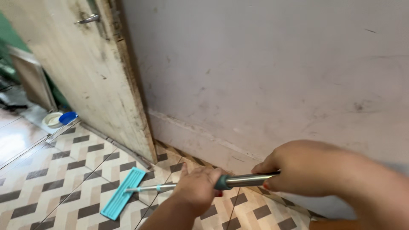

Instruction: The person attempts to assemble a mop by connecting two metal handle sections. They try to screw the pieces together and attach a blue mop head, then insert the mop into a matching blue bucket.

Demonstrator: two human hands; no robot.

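Soft, even daylight, brightest at the far left; hands motion-blurred, edges slightly warped, faint shadows.

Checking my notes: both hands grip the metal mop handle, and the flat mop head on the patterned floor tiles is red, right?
Not quite. The head view shows the left hand and right hand gripping the metal handle, but the flat mop head on the patterned tiles is turquoise, not red.

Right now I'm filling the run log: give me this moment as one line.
left hand: grips mop handle | right hand: grips handle higher | mop head: flat on tiled floor by open door
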